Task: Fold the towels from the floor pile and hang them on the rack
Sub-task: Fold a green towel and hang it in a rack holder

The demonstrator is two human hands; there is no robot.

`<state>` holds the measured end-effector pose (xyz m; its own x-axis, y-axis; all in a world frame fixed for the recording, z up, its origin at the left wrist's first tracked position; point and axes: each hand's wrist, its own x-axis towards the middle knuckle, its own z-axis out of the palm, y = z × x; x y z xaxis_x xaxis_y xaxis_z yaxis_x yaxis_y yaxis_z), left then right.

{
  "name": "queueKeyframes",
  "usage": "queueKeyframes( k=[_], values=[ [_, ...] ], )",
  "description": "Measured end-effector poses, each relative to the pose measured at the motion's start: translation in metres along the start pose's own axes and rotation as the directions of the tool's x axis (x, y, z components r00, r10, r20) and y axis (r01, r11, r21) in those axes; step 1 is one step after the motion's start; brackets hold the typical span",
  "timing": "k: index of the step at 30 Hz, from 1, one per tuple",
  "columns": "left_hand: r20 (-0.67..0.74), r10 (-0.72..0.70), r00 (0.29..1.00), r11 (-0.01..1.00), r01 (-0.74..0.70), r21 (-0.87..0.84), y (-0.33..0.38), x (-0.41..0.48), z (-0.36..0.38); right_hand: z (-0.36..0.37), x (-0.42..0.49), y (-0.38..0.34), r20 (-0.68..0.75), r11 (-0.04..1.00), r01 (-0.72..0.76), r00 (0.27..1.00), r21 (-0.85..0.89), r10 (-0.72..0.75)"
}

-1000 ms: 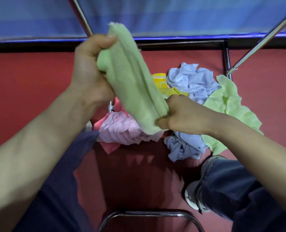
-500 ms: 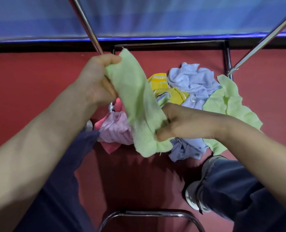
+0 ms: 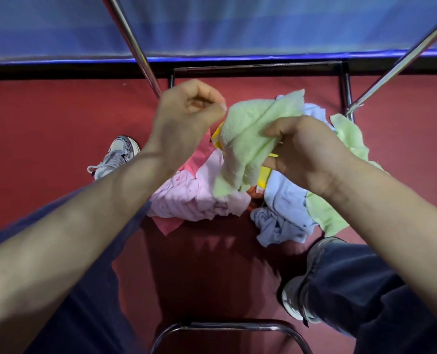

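Head view: the right grip [image 3: 306,154] holds a green towel [image 3: 250,139] bunched up, fingers curled round its right side, above the pile [image 3: 199,198] on the red floor [image 3: 46,136]. The towel's lower end hangs loose over the pile's pink cloth. The left grip [image 3: 186,118] is raised just beside the towel's upper left edge with its fingers curled in. Whether its fingertips pinch that edge cannot be told. The pile holds pink, yellow and pale blue cloths and another green one at its right, and lies between the legs of the rack [image 3: 133,44], whose metal bars slant up at the left and right. A curved bar [image 3: 227,325] crosses the bottom. A shoe [image 3: 118,154] stands left of the pile, and another [image 3: 294,295] nearer on the right.
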<state>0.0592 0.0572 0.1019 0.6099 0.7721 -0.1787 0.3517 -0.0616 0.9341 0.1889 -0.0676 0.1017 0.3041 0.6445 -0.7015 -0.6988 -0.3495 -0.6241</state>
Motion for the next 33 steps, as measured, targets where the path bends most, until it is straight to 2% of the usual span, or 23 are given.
queueKeyframes(
  k=[1,3,4,6,9,12,15,18,19,21,23,24,26,29,33],
  values=[
    [0.041,0.025,0.999,1.0,-0.025,-0.001,0.0,-0.001,0.0,0.0,0.0,0.001,0.008,0.999,0.006,1.0,0.039,-0.007],
    [0.212,0.03,0.977,0.999,-0.032,0.009,-0.002,-0.007,0.003,0.001,-0.001,0.003,0.029,0.998,0.028,0.999,0.057,-0.029],
    [0.286,0.042,0.957,0.997,-0.06,0.055,-0.005,-0.009,0.005,0.003,0.0,0.004,0.03,0.999,0.042,0.999,0.019,-0.043],
    [0.35,0.072,0.934,0.967,-0.152,0.206,-0.015,-0.011,0.01,0.006,-0.002,0.009,0.034,0.992,0.081,0.996,-0.099,-0.078],
    [0.343,0.077,0.936,0.91,-0.206,0.358,-0.024,-0.009,0.01,0.009,-0.004,0.013,0.046,0.98,0.103,0.994,-0.169,-0.097],
    [0.307,0.071,0.949,0.924,-0.178,0.338,-0.026,-0.006,0.005,0.01,-0.003,0.014,0.045,0.982,0.1,0.995,-0.158,-0.094],
    [0.139,0.125,0.982,0.951,-0.159,0.265,-0.021,-0.005,0.003,0.013,-0.003,0.014,0.004,0.983,0.095,0.995,-0.155,-0.095],
    [0.01,0.232,0.973,0.939,-0.226,0.259,-0.012,-0.006,0.002,0.015,-0.005,0.017,0.03,0.993,0.063,0.998,-0.102,-0.061],
    [0.043,0.253,0.966,0.932,-0.256,0.256,-0.009,-0.008,0.003,0.016,-0.006,0.016,0.061,0.996,0.051,0.997,-0.073,-0.047],
    [0.249,0.254,0.935,0.925,-0.309,0.22,-0.006,-0.018,0.009,0.013,-0.008,0.013,0.226,1.0,0.018,0.974,0.013,-0.02],
    [0.43,0.204,0.88,0.92,-0.322,0.222,-0.008,-0.03,0.019,0.009,-0.009,0.01,0.365,0.991,-0.031,0.931,0.133,-0.02],
    [0.464,0.185,0.866,0.915,-0.324,0.239,-0.011,-0.035,0.023,0.008,-0.009,0.009,0.392,0.983,-0.049,0.92,0.176,-0.024],
    [0.471,0.188,0.862,0.898,-0.345,0.272,-0.015,-0.041,0.027,0.005,-0.006,0.01,0.386,0.973,-0.068,0.922,0.221,-0.024],
    [0.442,0.231,0.867,0.874,-0.385,0.296,-0.01,-0.039,0.023,0.003,-0.003,0.008,0.385,0.979,-0.083,0.923,0.188,0.004],
    [0.355,0.245,0.902,0.93,-0.322,0.177,-0.002,-0.037,0.021,0.004,-0.002,0.005,0.443,0.987,-0.101,0.896,0.129,0.034]
  ],
)
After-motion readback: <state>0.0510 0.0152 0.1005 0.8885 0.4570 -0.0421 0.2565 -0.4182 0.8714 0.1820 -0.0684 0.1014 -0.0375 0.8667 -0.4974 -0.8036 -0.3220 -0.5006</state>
